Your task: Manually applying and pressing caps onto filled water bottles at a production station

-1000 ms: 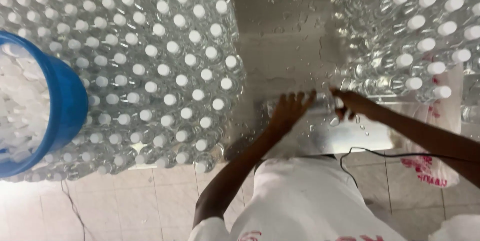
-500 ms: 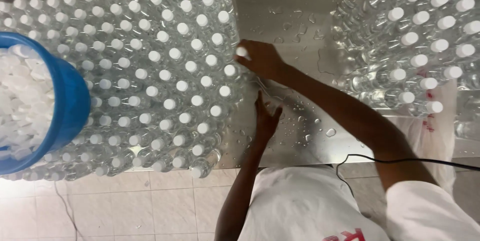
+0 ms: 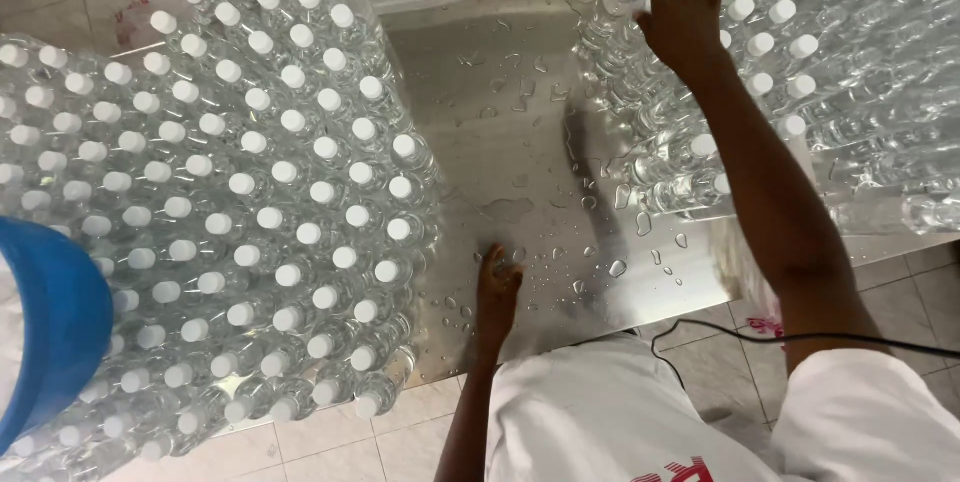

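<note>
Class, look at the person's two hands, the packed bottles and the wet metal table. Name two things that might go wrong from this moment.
1. The right hand reaches over the clear capped bottles on the right, which stand tightly packed; a nudge might topple neighbours.
2. The left hand rests on the metal table, which is dotted with water drops, so the hand may slip.

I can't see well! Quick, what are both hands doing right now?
Left hand: open, flat on the wet table, holding nothing.
Right hand: fingers spread on the bottles; cannot tell if it grips one.
</note>
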